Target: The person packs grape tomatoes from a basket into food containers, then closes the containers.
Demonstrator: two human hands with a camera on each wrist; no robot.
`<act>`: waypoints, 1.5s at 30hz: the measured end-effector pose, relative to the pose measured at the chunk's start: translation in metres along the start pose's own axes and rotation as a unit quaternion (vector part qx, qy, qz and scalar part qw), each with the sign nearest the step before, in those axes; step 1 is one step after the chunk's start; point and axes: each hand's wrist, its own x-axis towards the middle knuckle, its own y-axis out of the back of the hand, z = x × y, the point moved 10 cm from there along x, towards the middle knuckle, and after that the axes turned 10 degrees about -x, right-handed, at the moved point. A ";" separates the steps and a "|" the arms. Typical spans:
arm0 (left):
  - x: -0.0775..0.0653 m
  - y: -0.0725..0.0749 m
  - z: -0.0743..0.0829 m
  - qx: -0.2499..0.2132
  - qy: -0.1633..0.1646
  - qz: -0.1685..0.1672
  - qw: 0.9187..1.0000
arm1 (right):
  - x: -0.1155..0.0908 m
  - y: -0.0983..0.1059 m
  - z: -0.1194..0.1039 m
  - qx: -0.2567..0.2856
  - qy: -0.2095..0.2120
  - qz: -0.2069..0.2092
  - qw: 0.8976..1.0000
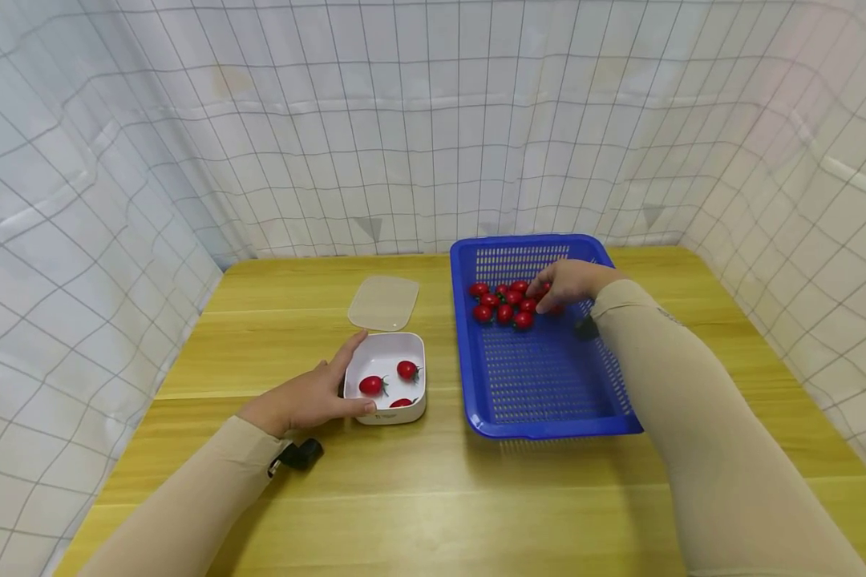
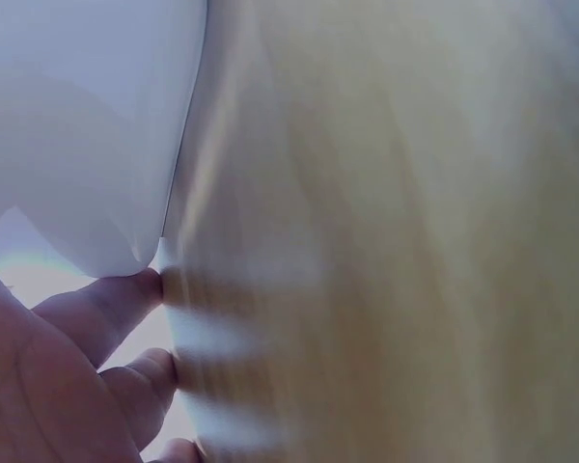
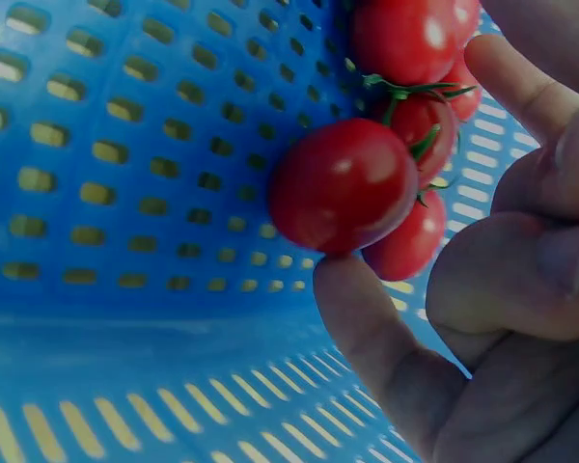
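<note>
A white square box (image 1: 386, 349) holds three cherry tomatoes (image 1: 371, 385) with green stems. My left hand (image 1: 316, 394) grips this box from the left, index finger at its back corner and thumb at the front. Its other fingers lie against the box wall (image 2: 77, 125) in the left wrist view. Inside the blue basket (image 1: 469, 361), my right hand (image 1: 570, 282) reaches down over a cluster of cherry tomatoes (image 1: 504, 313). In the right wrist view its fingers are spread, and one fingertip meets the nearest tomato (image 3: 343, 186).
A translucent lid (image 1: 384, 303) lies flat behind the white box. The wooden table (image 1: 404, 497) carries everything, with a white gridded curtain (image 1: 418, 128) around its back and sides. The basket's raised rim stands to the right of the box.
</note>
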 end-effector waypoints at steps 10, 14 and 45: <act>-0.001 0.001 0.000 0.003 0.005 0.001 1.000 | 0.001 -0.001 0.000 0.030 0.013 -0.013 0.999; -0.001 0.002 -0.001 0.003 0.004 0.003 1.000 | 0.000 0.000 0.004 0.020 0.014 -0.011 1.000; -0.001 0.002 0.001 -0.002 0.006 0.005 1.000 | 0.021 -0.019 -0.003 -0.017 0.023 0.020 0.999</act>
